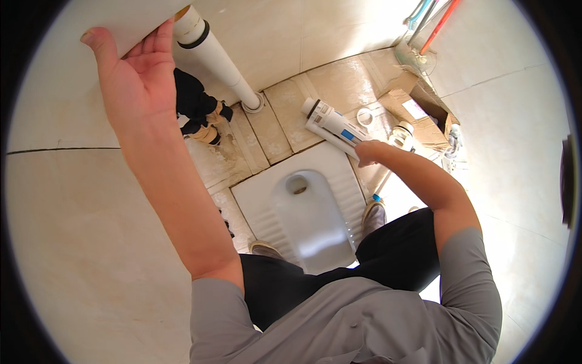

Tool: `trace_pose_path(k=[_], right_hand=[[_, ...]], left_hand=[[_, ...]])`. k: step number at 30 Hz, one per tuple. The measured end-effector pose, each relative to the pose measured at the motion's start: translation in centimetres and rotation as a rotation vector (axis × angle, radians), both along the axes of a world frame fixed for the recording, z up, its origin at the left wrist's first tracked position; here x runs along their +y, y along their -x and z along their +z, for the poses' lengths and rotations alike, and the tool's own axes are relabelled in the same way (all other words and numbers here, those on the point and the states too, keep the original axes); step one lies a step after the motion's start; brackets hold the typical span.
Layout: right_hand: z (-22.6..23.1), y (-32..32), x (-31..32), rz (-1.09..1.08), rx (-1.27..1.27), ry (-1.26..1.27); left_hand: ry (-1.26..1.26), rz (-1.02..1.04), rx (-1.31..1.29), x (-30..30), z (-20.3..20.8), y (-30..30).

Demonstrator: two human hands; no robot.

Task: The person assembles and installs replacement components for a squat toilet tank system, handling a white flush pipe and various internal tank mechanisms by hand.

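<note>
At the upper left my left hand [142, 79] is raised with its palm toward me. Its thumb sticks out along the white cistern [130, 21], and its fingers reach up to the lower edge, where the fingertips are hidden. Beside those fingers a white flush pipe [221, 64] with a black ring runs down to the floor. My right hand [368, 151] reaches low on the right, closed at the near end of a white pipe [330, 134]; most of its fingers are hidden. Alongside lies a wider white tube [330, 118] with a black ring and blue label.
Between my feet is a white squat toilet [251, 191]. Black-and-tan gloves [203, 115] lie by the left wall. A white ring [365, 117], an opened cardboard box [418, 112] and a bin with brushes [415, 56] stand at the right.
</note>
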State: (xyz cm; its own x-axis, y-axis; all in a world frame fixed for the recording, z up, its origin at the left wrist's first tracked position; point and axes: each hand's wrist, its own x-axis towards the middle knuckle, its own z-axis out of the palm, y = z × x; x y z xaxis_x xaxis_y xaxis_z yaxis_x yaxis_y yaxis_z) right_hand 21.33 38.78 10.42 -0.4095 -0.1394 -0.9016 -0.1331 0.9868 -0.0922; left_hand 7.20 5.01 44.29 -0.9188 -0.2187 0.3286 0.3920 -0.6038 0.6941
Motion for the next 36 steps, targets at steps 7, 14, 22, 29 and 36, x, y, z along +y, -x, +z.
trace_pose_path(k=[7, 14, 22, 29, 36], right_hand=[[-1.5, -0.4, -1.6, -0.066, -0.212, 0.02], [-0.1, 2.7, 3.9, -0.215, -0.285, -0.034], [-3.4, 7.0, 12.7, -0.312, 0.525, 0.004], [-7.4, 4.1, 8.4, -0.243, 0.753, 0.104], [-5.1, 6.5, 11.1, -0.811, 0.531, 0.567]], left_hand=[[-0.09, -0.007, -0.04, -0.5, -0.2, 0.6], [0.038, 0.066, -0.06, -0.4, 0.8, 0.3], [-0.001, 0.041, -0.063, -0.8, -0.4, 1.2], [0.022, 0.068, -0.068, -1.8, -0.5, 1.3], [0.012, 0.087, -0.063, -0.2, -0.9, 1.4]])
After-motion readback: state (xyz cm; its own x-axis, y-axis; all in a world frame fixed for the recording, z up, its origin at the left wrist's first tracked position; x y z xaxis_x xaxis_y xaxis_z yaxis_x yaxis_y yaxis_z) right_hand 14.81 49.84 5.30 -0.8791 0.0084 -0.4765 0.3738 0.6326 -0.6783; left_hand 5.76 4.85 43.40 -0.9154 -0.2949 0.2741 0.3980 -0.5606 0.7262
